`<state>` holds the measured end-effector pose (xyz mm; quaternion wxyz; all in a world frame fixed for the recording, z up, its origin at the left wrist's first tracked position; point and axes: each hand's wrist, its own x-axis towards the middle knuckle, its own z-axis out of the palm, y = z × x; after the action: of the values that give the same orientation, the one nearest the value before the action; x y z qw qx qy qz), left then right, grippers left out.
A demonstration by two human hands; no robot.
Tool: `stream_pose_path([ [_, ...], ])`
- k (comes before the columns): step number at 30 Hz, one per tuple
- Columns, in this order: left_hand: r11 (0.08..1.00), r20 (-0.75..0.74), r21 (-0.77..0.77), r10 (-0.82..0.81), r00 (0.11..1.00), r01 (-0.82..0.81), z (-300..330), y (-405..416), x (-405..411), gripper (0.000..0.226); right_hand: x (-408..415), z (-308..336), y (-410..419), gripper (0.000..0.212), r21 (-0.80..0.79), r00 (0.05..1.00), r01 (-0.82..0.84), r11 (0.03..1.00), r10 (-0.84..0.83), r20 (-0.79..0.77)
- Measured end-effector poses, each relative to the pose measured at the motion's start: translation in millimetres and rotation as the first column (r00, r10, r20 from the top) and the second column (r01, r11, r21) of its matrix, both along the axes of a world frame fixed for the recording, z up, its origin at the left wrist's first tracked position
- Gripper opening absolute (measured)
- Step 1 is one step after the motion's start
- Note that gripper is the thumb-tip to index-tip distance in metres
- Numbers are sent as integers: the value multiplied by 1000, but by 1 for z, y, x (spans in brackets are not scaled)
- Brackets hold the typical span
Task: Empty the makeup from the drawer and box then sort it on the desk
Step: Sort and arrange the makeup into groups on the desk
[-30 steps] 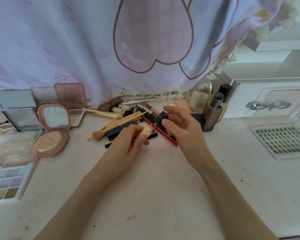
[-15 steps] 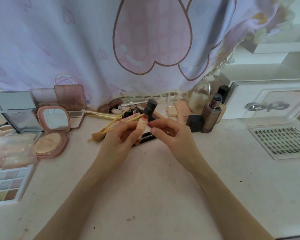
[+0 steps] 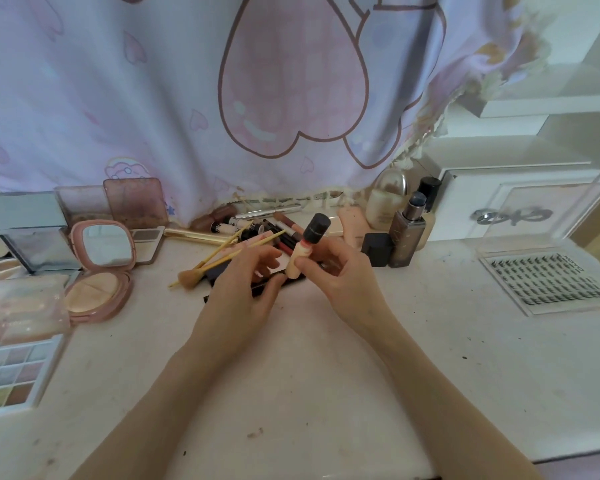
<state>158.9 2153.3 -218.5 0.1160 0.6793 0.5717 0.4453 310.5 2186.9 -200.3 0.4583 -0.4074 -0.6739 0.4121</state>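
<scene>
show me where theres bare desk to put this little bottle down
Free: the wide near strip of desk between the forearms, and the patch right of the right hand, bordered by the dark foundation bottle and the lash tray. Crowded: the brush and lipstick pile behind the hands, and the left edge with the pink compact and eyeshadow palette.

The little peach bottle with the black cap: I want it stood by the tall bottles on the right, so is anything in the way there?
Yes. The right hand holds the peach bottle, and a black cube cap stands on the desk between it and the tall bottles.
</scene>
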Motion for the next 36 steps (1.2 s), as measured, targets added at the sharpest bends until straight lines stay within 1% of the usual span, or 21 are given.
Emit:
stream_pose_path([
  [2,1000,-243,10,22,970,-20,-6,0,-3,33,11,3,2,12,-4,996,80,997,-79,36],
  [4,999,-448,-34,-15,894,0,-9,0,-4,45,30,5,1,12,13,982,163,987,-163,90],
  [5,998,-528,-61,-53,848,25,-10,0,-3,51,42,5,-2,12,23,972,195,980,-197,131],
  [7,993,-611,-104,-109,784,56,-12,1,-1,60,71,2,-12,12,54,939,263,963,-268,215],
  [10,982,-618,-183,-150,771,44,-12,3,-1,73,118,-2,-29,20,102,892,370,923,-384,238],
  [11,979,-618,-203,-154,771,32,-13,3,-1,73,133,-3,-33,19,116,875,404,907,-420,242],
  [14,974,-608,-226,-154,779,16,-13,3,2,62,172,-6,-45,2,116,819,500,858,-512,258],
  [16,973,-600,-231,-150,786,10,-14,3,1,57,190,-8,-51,2,114,783,555,824,-564,261],
  [19,968,-587,-252,-156,795,4,-15,4,0,59,203,-10,-56,2,143,738,601,787,-614,279],
  [21,965,-573,-260,-160,804,6,-14,3,0,59,206,-10,-56,4,144,735,605,783,-619,276],
  [23,966,-569,-258,-156,808,5,-14,2,1,54,207,-9,-50,5,151,742,590,793,-606,285],
  [27,966,-561,-260,-144,816,-8,-13,1,2,48,202,-1,-17,12,149,752,542,827,-557,352],
  [32,967,-553,-255,-145,820,0,-13,-1,3,47,193,9,31,19,108,724,520,847,-505,469],
  [36,973,-550,-232,-134,824,3,-12,-2,3,46,184,7,48,19,86,690,528,845,-485,537],
])
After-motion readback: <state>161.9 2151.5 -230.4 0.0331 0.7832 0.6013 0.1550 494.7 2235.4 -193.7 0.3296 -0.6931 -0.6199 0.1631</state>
